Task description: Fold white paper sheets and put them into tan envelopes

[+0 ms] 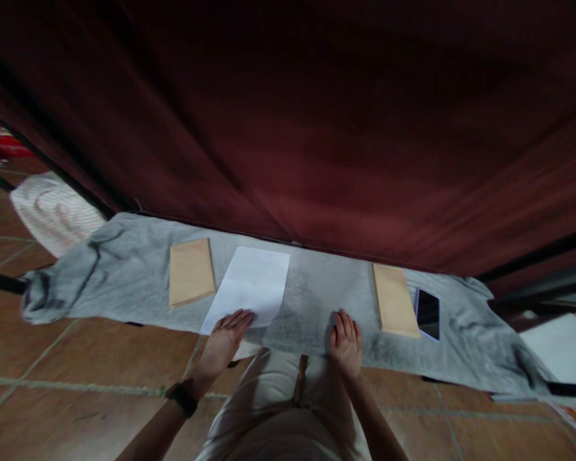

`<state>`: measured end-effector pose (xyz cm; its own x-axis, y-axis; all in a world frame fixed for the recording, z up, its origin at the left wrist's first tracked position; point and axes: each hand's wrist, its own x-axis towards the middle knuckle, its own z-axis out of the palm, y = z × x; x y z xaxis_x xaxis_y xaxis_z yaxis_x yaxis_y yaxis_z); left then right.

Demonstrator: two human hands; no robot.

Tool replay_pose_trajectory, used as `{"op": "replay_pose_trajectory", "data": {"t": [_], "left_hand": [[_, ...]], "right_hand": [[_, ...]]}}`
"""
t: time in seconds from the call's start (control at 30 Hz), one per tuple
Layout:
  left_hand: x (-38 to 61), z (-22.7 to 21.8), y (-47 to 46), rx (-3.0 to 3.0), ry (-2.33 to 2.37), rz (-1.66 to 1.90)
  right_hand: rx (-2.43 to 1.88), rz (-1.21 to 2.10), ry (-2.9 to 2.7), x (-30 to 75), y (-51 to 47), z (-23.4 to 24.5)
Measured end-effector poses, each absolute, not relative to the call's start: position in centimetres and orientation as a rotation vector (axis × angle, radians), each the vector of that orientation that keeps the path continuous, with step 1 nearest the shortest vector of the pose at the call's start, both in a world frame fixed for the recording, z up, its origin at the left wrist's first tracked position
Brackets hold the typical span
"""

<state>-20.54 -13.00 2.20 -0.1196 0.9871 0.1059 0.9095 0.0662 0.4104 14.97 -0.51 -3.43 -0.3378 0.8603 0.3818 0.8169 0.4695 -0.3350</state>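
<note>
My left hand (229, 333) lies flat on the lower edge of a white sheet of paper (256, 278), fingers stretched out and pointing right. My right hand (346, 340) rests flat on the grey cloth (317, 288), fingers forward, with nothing in it. Left of the paper lies a tan envelope (190, 272). A second tan envelope (396, 299), narrower in view, is to the right of my right hand. Beside that one lies a phone (428, 314) with a dark screen and a pale purple edge.
The grey cloth covers a long narrow surface. Behind it hangs a dark red curtain (288, 160). A striped cloth (60, 208) hangs at the far left, near dark bars. At the far right is a white flat item (564, 352). Tiled floor (100, 397) shows below.
</note>
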Motion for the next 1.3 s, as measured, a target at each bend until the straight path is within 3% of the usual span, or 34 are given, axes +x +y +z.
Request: {"op": "replay_pose_trajectory", "data": {"t": [0.27, 0.4, 0.53, 0.63, 1.3], "left_hand": [[-20.6, 2.2, -11.4, 1.476, 2.254, 0.876], [-20.6, 2.5, -11.8, 1.394, 2.164, 0.989], [-20.8, 2.7, -11.9, 1.385, 2.132, 1.013], [-20.6, 2.4, -11.9, 1.437, 2.160, 1.027], [-20.6, 1.3, -12.5, 1.990, 2.046, 0.816]], "right_hand": [[-1.315, 0.265, -2.091, 14.5, 0.4, -3.1], [-1.264, 0.682, -1.953, 11.5, 1.2, -2.0], [-1.384, 1.314, -1.673, 6.4, 1.8, -0.5], [-1.433, 1.570, -1.539, 2.5, 2.4, 0.6], [-1.628, 1.646, -1.448, -4.9, 4.4, 1.2]]}}
